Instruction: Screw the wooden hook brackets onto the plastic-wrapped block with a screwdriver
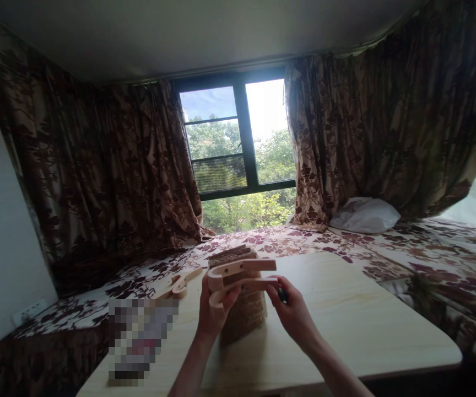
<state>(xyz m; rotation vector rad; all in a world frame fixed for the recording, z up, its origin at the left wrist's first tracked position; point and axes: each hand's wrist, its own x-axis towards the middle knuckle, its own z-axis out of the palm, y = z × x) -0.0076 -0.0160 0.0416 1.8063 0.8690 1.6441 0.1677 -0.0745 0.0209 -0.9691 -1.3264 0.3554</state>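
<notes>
My left hand point(217, 309) is closed around a light wooden frame point(238, 270) with two prongs, a curved, hooked end and small dark holes. My right hand point(291, 309) is closed on a dark-handled tool point(282, 295) that looks like a screwdriver; its shaft is mostly hidden. The right fingers are close to the end of the lower prong. Just beyond and below the frame, a rough brown block point(244, 320), perhaps stacked cardboard, stands on the pale wooden table point(345, 325). Another curved wooden piece point(180, 286) lies to the left of my left hand.
A blurred-out patch point(142, 342) covers something at the table's left side. Past the table is a ledge covered in floral cloth point(258, 240), with a white plastic bag point(366, 215) on its right. Floral curtains point(130, 165) flank the window point(242, 143). A power strip point(29, 311) sits far left.
</notes>
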